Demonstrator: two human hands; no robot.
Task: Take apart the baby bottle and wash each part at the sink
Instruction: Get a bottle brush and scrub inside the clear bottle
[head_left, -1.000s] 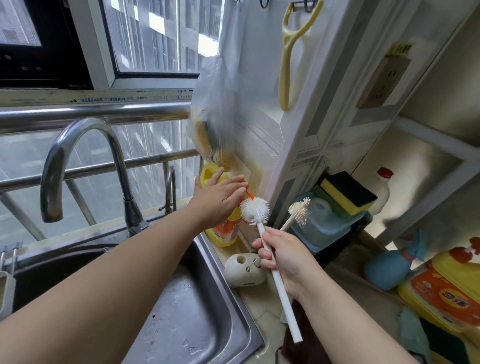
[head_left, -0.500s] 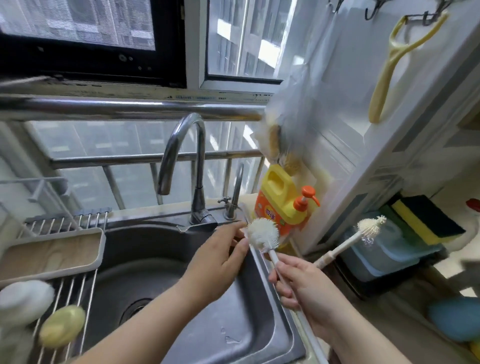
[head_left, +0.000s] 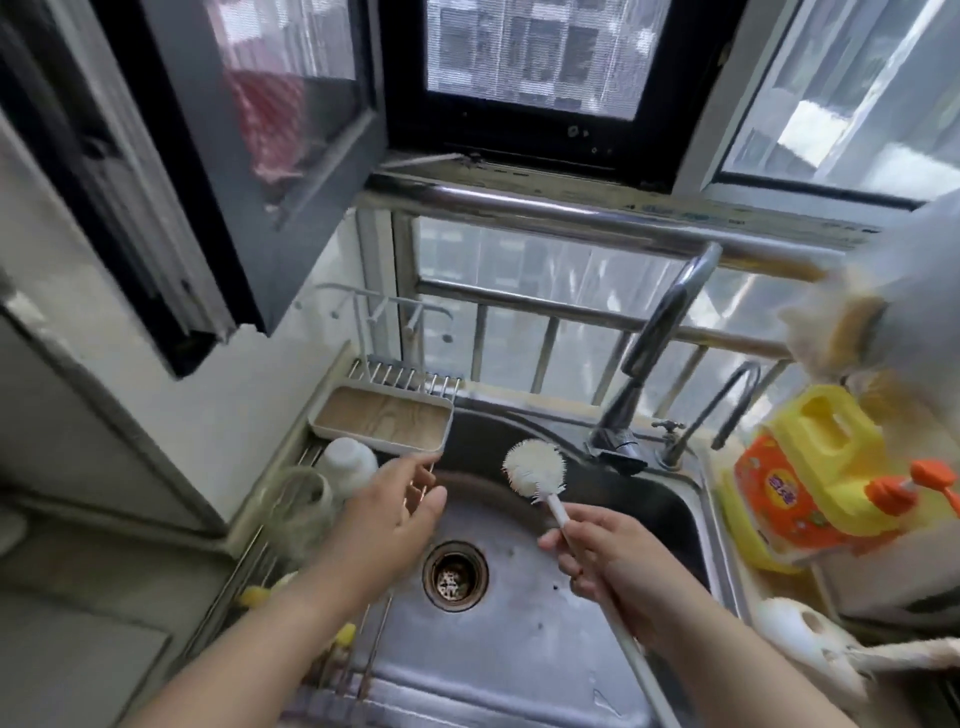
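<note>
The right hand (head_left: 618, 566) has its fingers curled around the white handle of the bottle brush (head_left: 535, 467), and the round bristle head stands up over the steel sink (head_left: 519, 649). The left hand (head_left: 387, 519) holds nothing; its fingers are relaxed and spread, above the left edge of the sink. Just beside it, on the wire rack (head_left: 332, 670), lie the clear bottle body (head_left: 304, 506) and a white cap (head_left: 347, 462). The yellow detergent bottle (head_left: 810, 473) stands right of the faucet (head_left: 654, 353).
</note>
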